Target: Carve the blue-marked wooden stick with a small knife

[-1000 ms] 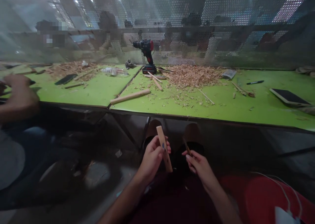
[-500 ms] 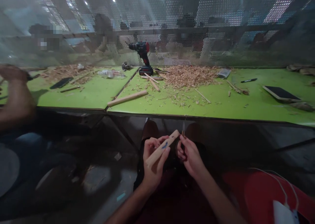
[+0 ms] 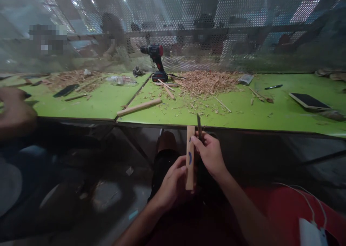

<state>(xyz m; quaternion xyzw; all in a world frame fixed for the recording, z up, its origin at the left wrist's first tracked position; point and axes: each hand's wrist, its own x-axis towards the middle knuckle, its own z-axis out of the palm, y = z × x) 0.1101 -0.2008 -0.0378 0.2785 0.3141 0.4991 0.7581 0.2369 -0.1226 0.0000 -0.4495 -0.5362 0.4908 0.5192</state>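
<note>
A pale, blue-marked wooden bar point(image 3: 190, 175) points forward, its near half within the left fingers point(image 3: 179, 162); a slim, dark knife point(image 3: 199, 122) juts beyond the right fingers point(image 3: 208, 137).

Wooden strip point(image 3: 190, 175): pale tan, with dark blue marks point(image 3: 190, 158) on its face (the larger one crescent-shaped). Slim tool point(image 3: 199, 124): dark, nearly black. Surface point(image 3: 270, 119): bright lime green, strewn with pinkish-tan shavings point(image 3: 209, 82). Drill point(image 3: 156, 52): black, accented in red. Phone point(image 3: 309, 101): black face, cream edge. Pen point(image 3: 273, 87): black. Screen point(image 3: 173, 8) behind: grey, patterned with regular rows of small perforations. Rounded object point(image 3: 286, 210) at lower right: deep red, crossed by white cables point(image 3: 304, 196).
</note>
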